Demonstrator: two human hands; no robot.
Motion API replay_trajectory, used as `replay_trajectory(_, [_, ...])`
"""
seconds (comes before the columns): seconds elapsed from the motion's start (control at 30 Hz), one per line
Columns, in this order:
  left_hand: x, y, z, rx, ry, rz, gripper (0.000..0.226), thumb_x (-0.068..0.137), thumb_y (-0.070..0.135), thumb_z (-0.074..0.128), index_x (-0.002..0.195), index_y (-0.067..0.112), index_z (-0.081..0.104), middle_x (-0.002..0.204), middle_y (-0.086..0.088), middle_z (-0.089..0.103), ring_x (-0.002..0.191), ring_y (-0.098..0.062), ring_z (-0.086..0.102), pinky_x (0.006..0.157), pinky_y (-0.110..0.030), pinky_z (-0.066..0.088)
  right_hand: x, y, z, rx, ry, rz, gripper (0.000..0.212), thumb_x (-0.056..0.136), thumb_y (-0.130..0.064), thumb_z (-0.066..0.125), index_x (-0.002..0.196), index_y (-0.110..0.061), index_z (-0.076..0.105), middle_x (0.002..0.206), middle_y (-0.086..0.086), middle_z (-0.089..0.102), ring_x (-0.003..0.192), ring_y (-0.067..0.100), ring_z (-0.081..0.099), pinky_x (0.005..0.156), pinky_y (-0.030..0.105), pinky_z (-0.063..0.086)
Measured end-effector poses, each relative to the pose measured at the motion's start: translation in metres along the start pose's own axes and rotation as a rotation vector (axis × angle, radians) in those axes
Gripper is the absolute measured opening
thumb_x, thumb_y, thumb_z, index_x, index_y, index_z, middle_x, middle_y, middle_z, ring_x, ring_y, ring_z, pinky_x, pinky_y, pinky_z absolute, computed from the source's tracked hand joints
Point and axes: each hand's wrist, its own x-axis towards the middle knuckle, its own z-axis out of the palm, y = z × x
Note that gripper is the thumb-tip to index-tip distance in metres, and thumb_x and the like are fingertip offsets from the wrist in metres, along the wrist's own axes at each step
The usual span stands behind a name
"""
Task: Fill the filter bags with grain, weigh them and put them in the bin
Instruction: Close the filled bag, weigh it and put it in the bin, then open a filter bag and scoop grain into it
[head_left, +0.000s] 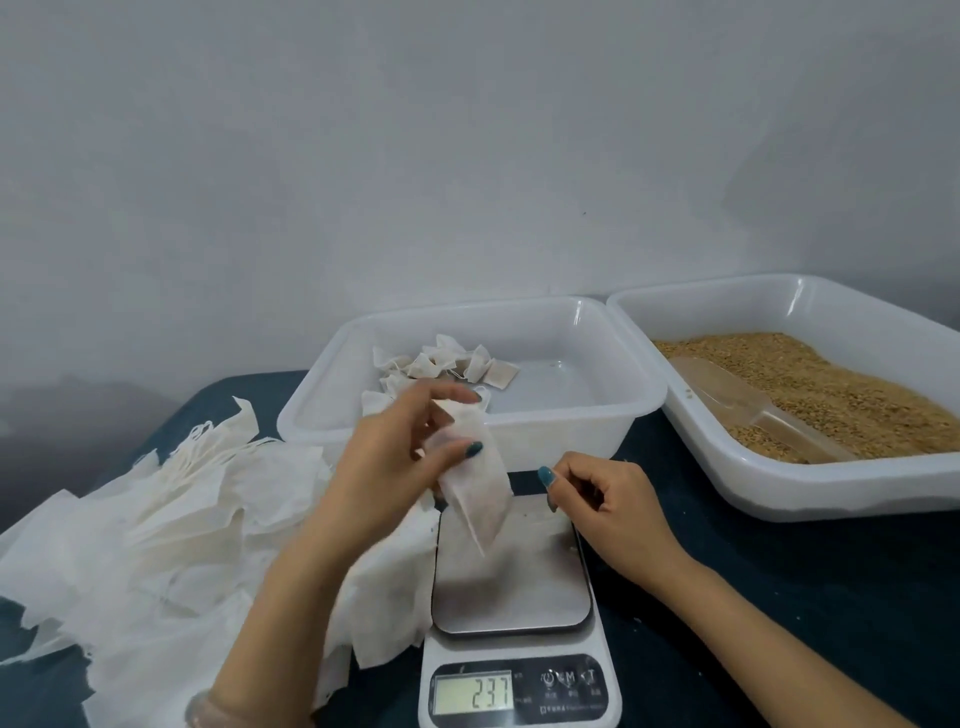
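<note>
White filter bag (475, 483), pinched between the thumb and fingers of the left hand (400, 457), hangs tilted over the steel plate of a kitchen scale (511, 571) on a dark surface (779, 597). The right hand (608, 504) hovers just beside it, fingers curled; whether it pinches anything cannot be told. Behind stand a white bin (571, 410) holding filled bags (447, 364) and a tray (779, 483) of grain (831, 384).

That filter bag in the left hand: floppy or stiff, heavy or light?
Probably floppy: the filter bag hangs limp and creased from the left hand. Likely light for its size: a thin, translucent fabric, held up by a mere pinch.
</note>
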Motion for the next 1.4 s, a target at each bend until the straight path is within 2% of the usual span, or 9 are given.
replay_trajectory(0.2, [0.069,0.002,-0.072,0.435,0.116,0.038,0.027,0.087,0.008,0.070,0.101,0.031,0.070,0.077,0.020,0.067,0.075,0.006,0.059,0.070,-0.002,0.038,-0.001,0.000,0.000,-0.006,-0.029,-0.008,0.030,0.094,-0.038,0.057,0.064,-0.035,0.056,0.056,-0.019,0.055,0.049,0.008,0.051,0.054,0.013,0.034])
replay_trajectory(0.33, [0.092,-0.026,-0.090,0.729,-0.108,-0.057,0.021,0.088,0.004,0.067,0.097,0.021,0.075,0.089,0.008,0.072,0.081,-0.012,0.061,0.069,-0.010,0.036,-0.003,-0.002,0.000,-0.026,-0.028,-0.042,0.031,0.093,-0.045,0.052,0.065,-0.033,0.056,0.057,-0.020,0.056,0.050,0.008,0.052,0.052,0.012,0.034])
replay_trajectory(0.5, [0.088,-0.055,-0.088,0.890,-0.496,-0.240,0.042,0.086,0.006,0.066,0.069,0.044,0.069,0.063,0.032,0.061,0.070,0.006,0.059,0.062,-0.002,0.041,-0.003,0.000,0.001,-0.057,-0.039,-0.062,0.033,0.094,-0.050,0.049,0.067,-0.033,0.057,0.059,-0.022,0.057,0.053,0.007,0.056,0.053,0.011,0.037])
replay_trajectory(0.63, [0.079,-0.063,-0.088,0.830,-0.638,-0.363,0.039,0.096,0.016,0.051,0.076,0.047,0.066,0.092,0.023,0.068,0.088,-0.003,0.061,0.066,-0.012,0.046,-0.003,0.000,0.001,-0.048,-0.037,-0.061,0.032,0.095,-0.050,0.050,0.067,-0.035,0.057,0.061,-0.022,0.058,0.054,0.007,0.058,0.054,0.010,0.037])
replay_trajectory(0.73, [0.071,-0.051,-0.090,0.704,-0.593,-0.373,0.031,0.103,0.017,0.046,0.095,0.038,0.066,0.111,0.011,0.067,0.104,-0.012,0.060,0.093,-0.029,0.048,-0.003,0.000,0.001,-0.051,-0.025,-0.057,0.031,0.095,-0.047,0.051,0.066,-0.037,0.056,0.061,-0.022,0.058,0.053,0.007,0.057,0.053,0.010,0.037])
replay_trajectory(0.9, [0.031,-0.012,-0.085,0.748,-0.210,-0.055,0.018,0.096,0.026,0.059,0.085,0.041,0.063,0.081,0.028,0.067,0.081,0.004,0.062,0.071,-0.020,0.049,-0.002,0.004,0.001,-0.069,-0.025,-0.046,0.029,0.095,-0.038,0.056,0.066,-0.034,0.057,0.060,-0.021,0.058,0.051,0.007,0.056,0.053,0.009,0.035])
replay_trajectory(1.03, [-0.014,0.015,-0.051,0.664,-0.486,-0.048,0.007,0.087,0.042,0.068,0.089,0.035,0.069,0.083,0.024,0.070,0.079,0.007,0.063,0.072,-0.013,0.050,-0.003,0.001,0.002,-0.051,-0.025,-0.044,0.030,0.094,-0.045,0.053,0.066,-0.033,0.058,0.059,-0.021,0.058,0.052,0.008,0.056,0.053,0.010,0.036])
replay_trajectory(1.13, [-0.035,0.002,-0.019,0.976,-0.663,-0.146,0.034,0.089,0.054,0.059,0.117,0.034,0.060,0.113,0.015,0.061,0.107,-0.007,0.057,0.089,-0.026,0.047,-0.003,0.000,0.001,-0.065,-0.023,-0.041,0.031,0.094,-0.042,0.055,0.065,-0.033,0.058,0.059,-0.021,0.057,0.053,0.009,0.055,0.053,0.011,0.035])
replay_trajectory(1.4, [-0.017,0.001,-0.022,1.099,-0.361,-0.139,0.017,0.100,0.038,0.045,0.096,0.024,0.052,0.098,0.003,0.065,0.095,-0.023,0.061,0.074,-0.033,0.047,-0.003,-0.001,0.000,-0.065,-0.041,-0.010,0.029,0.096,-0.037,0.058,0.066,-0.035,0.058,0.061,-0.022,0.058,0.053,0.007,0.055,0.053,0.011,0.034])
